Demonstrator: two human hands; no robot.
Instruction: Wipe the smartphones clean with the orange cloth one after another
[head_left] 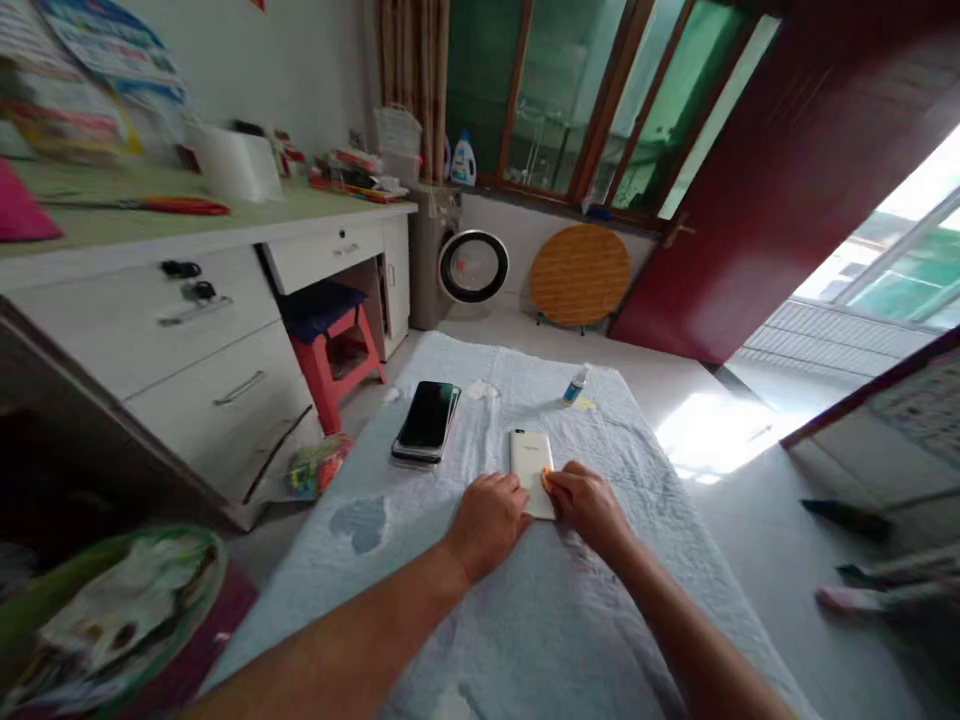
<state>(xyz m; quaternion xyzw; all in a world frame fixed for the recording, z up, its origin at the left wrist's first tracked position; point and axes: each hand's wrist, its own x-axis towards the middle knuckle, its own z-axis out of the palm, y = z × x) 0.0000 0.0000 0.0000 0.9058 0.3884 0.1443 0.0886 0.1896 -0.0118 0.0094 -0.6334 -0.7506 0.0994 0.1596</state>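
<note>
A white smartphone (531, 455) lies back up on a cloth-covered table, its camera end pointing away from me. My left hand (489, 522) grips its lower left edge with bent fingers. At the phone's right edge my right hand (591, 502) pinches a small orange and yellow wiping cloth (547, 479) against the back; most of that piece is hidden by the fingers. Beyond my left hand lies a stack of dark-screened phones (427, 415). A small white bottle with a blue label (576, 385) stands toward the far right of the table.
The light blue cloth (360, 600) covers the table in wrinkles. To the left are a white drawer cabinet (202, 350), a red stool (330, 375) and a full waste bin (217, 560). Behind stand a washing machine (427, 270) with its door open and a round wooden tabletop (581, 275).
</note>
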